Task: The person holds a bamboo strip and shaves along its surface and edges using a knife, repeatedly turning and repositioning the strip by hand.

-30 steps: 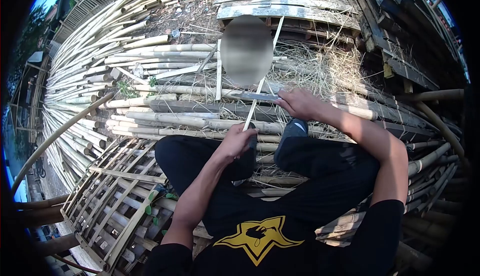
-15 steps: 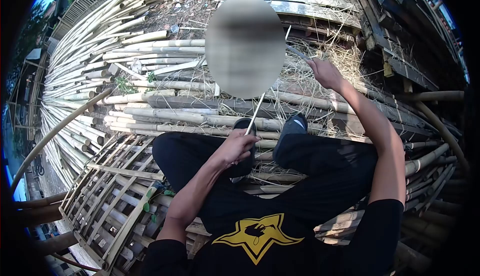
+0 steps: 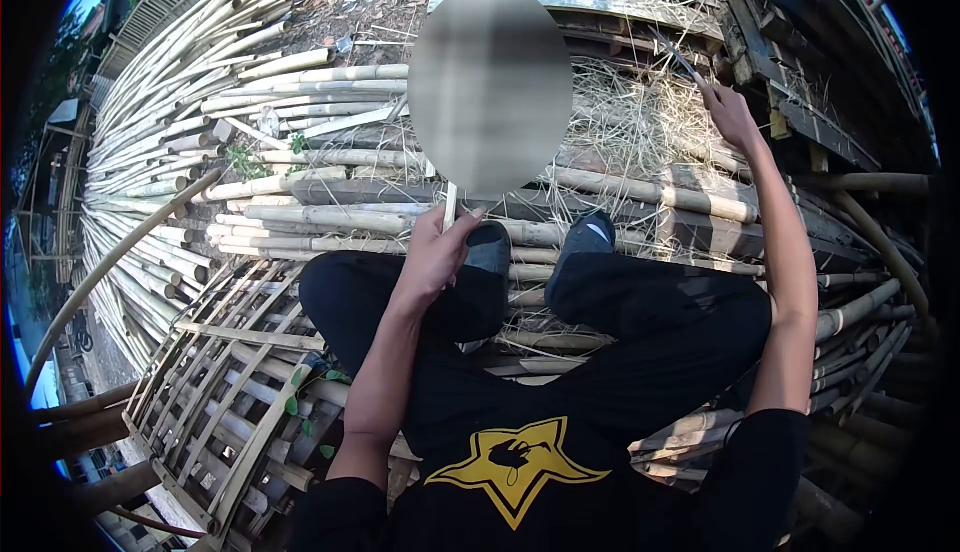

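In the head view, the left hand (image 3: 435,257) has its thumb and fingers clamped on the near end of a pale strip (image 3: 451,200). The strip points away from those fingers, and a blurred oval covers the part just beyond them. Below and to the right of the left fingers is a shoe (image 3: 488,249). The right hand (image 3: 732,120), well apart, has its fingers curled around the handle of a knife (image 3: 682,57), whose blade points up and left from them. Straw (image 3: 635,117) lies left of the right fingers; bamboo poles (image 3: 350,218) lie left of the left fingers.
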Available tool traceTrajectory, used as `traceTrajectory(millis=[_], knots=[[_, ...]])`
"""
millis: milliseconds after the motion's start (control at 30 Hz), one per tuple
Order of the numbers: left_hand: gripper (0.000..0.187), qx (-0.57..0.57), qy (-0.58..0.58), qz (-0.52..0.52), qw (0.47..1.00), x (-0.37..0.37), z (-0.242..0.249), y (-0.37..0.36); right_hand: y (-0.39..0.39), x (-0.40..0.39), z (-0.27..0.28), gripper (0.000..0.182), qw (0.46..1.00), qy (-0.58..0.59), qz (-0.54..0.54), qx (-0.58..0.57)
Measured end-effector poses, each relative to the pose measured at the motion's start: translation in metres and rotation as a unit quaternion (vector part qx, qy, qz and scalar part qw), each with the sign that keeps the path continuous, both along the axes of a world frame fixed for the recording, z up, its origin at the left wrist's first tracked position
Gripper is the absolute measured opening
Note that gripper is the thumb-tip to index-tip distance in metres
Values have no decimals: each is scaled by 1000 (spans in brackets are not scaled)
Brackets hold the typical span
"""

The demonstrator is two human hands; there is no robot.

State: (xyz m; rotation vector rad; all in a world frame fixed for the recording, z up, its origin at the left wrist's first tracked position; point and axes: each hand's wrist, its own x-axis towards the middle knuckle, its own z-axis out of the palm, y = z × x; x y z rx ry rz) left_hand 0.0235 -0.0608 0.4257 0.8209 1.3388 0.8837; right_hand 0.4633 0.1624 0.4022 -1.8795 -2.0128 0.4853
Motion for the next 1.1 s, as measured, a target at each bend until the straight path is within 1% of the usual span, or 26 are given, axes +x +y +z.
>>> traceTrajectory(millis=[67, 100, 133, 200, 233, 267, 300, 333, 400, 467, 500, 533, 567, 600, 633, 667, 800, 867, 1000, 1100], knots=[[28, 47, -45, 60, 996, -16, 9, -1, -9, -10, 33, 62, 999, -32, -30, -26], [28, 57, -58, 91, 993, -21, 21, -2, -13, -11, 40, 59, 999, -33, -34, -2], [28, 79, -59, 123, 988, -28, 31, -2, -20, -10, 37, 59, 999, -33, -33, -4], [27, 116, -91, 165, 975, -42, 53, -7, -38, -6, 24, 54, 996, 39, -28, 71], [26, 151, -104, 187, 965, -49, 61, -9, -47, -1, 11, 49, 997, 52, -55, 30], [25, 185, -119, 211, 952, -54, 67, -14, -57, 5, -6, 45, 990, 126, -61, -17], [23, 196, -128, 228, 945, -58, 72, -18, -84, -14, 10, 40, 940, 300, -116, -117], [21, 208, -136, 247, 937, -62, 76, -22, -96, -19, 13, 37, 919, 350, -124, -136], [19, 220, -149, 259, 929, -60, 77, -25, -111, -27, 31, 34, 855, 470, -121, -182], [18, 161, -160, 257, 939, -48, 78, -28, -123, -53, 77, 31, 830, 520, -125, -159], [18, 139, -167, 244, 945, -40, 76, -25, -127, -55, 101, 30, 794, 569, -83, -196], [13, 134, -173, 213, 952, -35, 66, -22, -132, -63, 125, 31, 739, 635, -7, -224], [15, 115, -154, 189, 963, -24, 65, -17, -138, -74, 139, 30, 644, 720, 98, -238], [16, 94, -135, 161, 973, -11, 63, -9, -150, -99, 157, 30, 547, 784, 189, -225], [19, 86, -132, 149, 976, 2, 60, -1, -167, -124, 184, 33, 556, 785, 178, -208], [25, 59, -140, 115, 982, 9, 60, 6, -178, -138, 199, 32, 551, 783, 200, -209], [25, 40, -153, 63, 985, 40, 56, 24, -197, -171, 216, 30, 517, 771, 226, -294], [25, 26, -143, 36, 989, 43, 44, 30, -202, -180, 218, 28, 514, 764, 216, -323], [26, 13, -158, 32, 987, 37, 24, 29, -207, -198, 223, 27, 498, 759, 201, -369], [27, -13, -150, 70, 986, 33, 19, 30, -213, -208, 228, 26, 491, 749, 188, -402]])
